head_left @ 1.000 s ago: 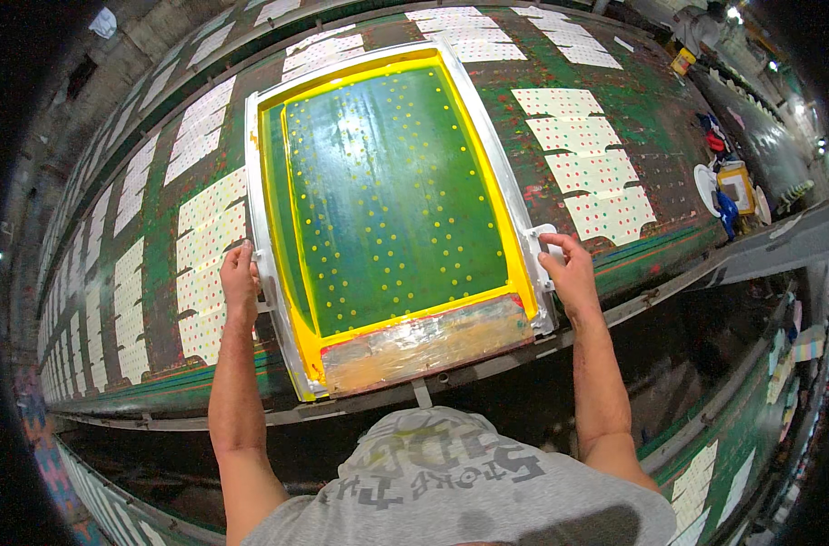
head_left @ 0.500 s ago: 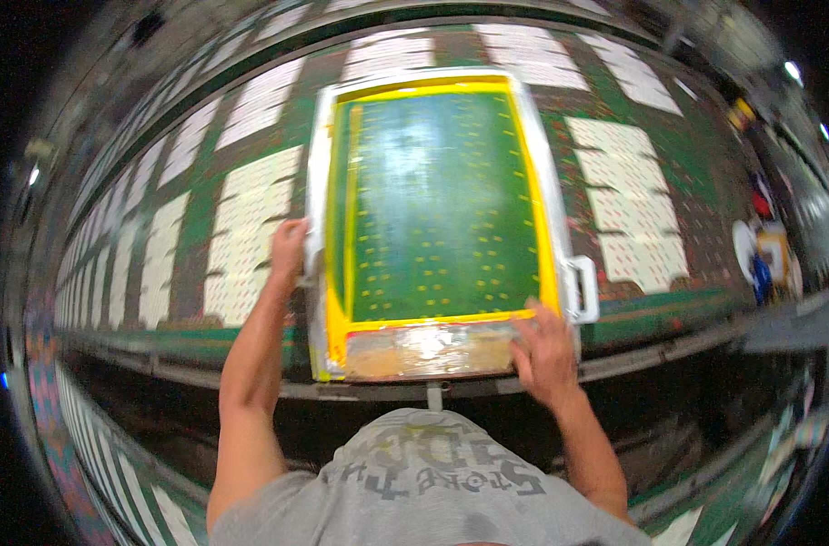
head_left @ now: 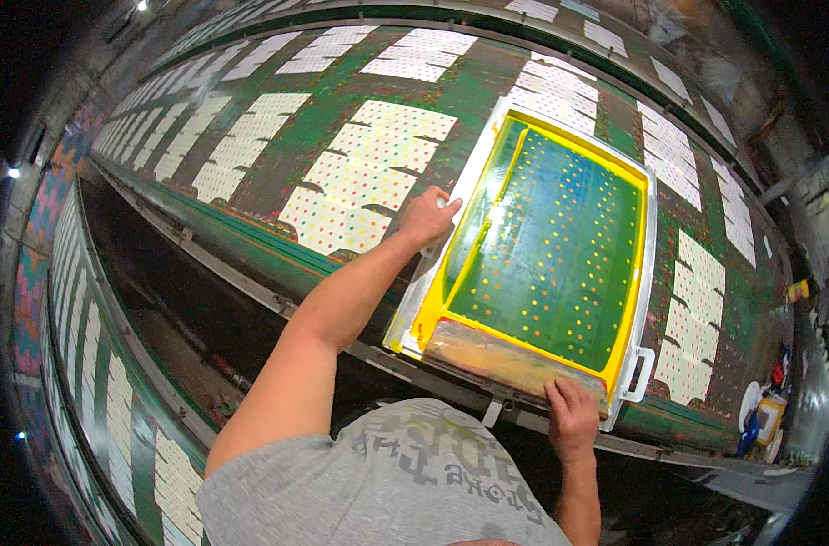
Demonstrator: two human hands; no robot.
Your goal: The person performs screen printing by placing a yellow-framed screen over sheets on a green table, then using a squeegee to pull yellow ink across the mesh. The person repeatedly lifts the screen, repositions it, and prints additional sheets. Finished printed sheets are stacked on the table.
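A screen-printing frame [head_left: 646,227] with a metal rim, yellow border and green dotted mesh [head_left: 542,227] lies on a long printing table [head_left: 473,73]. My left hand [head_left: 428,214] is closed on the white handle on the frame's left side, which it mostly hides. My right hand [head_left: 569,409] is closed on the smeared wooden strip [head_left: 496,359] along the frame's near edge, fingertips on top. A white handle [head_left: 639,373] on the frame's right side stands free. Pale sheets with coloured dots [head_left: 351,173] lie on the table to both sides of the frame.
A metal rail [head_left: 260,291] runs along the table's near edge, above a dark gap. A second table with sheets [head_left: 123,400] lies at lower left. Assorted items, including a blue cloth and a white container [head_left: 751,405], sit at the far right end.
My right hand has left the frame's right handle and moved to the near edge strip. My left hand stays on the left side. The view has swung left, shifting the frame rightward.
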